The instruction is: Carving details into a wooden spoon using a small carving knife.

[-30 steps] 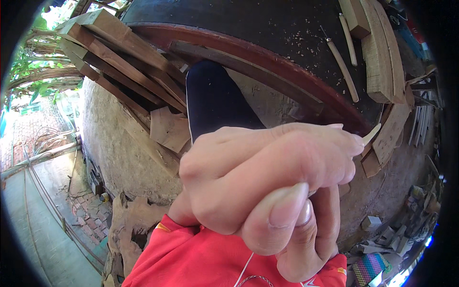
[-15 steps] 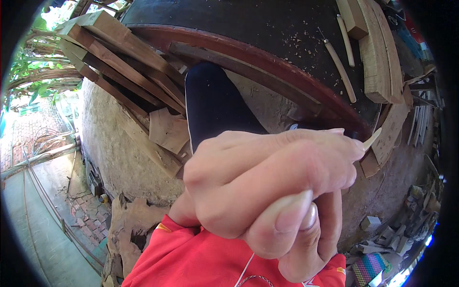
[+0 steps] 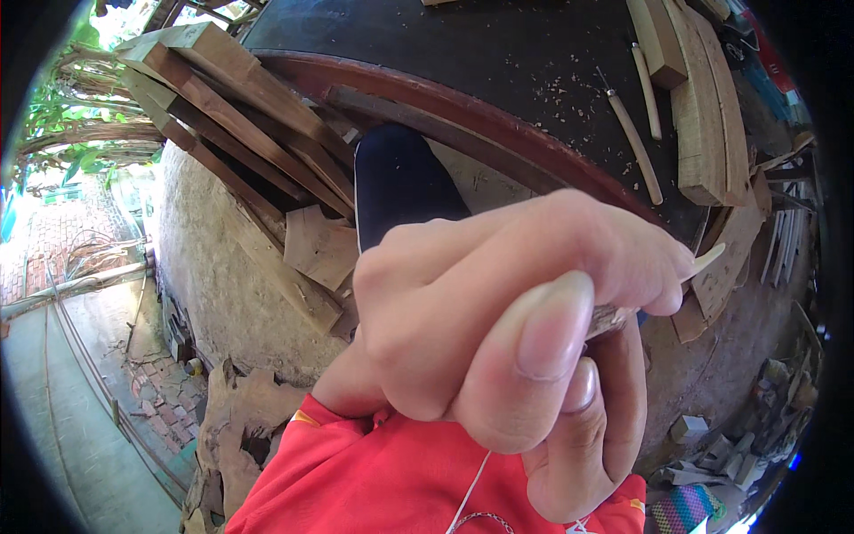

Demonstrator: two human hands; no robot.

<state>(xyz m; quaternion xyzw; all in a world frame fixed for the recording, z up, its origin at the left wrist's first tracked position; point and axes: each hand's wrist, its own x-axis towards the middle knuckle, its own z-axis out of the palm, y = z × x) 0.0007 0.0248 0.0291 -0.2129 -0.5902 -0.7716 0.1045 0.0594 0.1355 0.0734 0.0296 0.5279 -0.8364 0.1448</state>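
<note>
Head view: hands [image 3: 525,356] very close to the lens, filling the middle of the frame, clasped one over the other. Left hand [image 3: 463,311] on top, fingers curled shut around a thin pale wood sliver [image 3: 707,261]; only the sliver's tip visible, poking out to the right past the knuckles. Right hand [image 3: 587,445] underneath, thumb pressed up against the left fingers, closed too; cannot tell whether gripping the sliver as well. Red sleeve [image 3: 374,472] along the lower edge. Behind the hands, a dark rounded shape [image 3: 400,182]. Farther back, a dark round table [image 3: 463,62] with a reddish rim, dusted with shavings. On the table, right side, two pale sticks [image 3: 636,133] and stacked boards [image 3: 703,107]. Left of the table, leaning planks [image 3: 222,98] against a pale rounded wall [image 3: 222,267]. Wood scraps [image 3: 729,445] on the ground, lower right.
</note>
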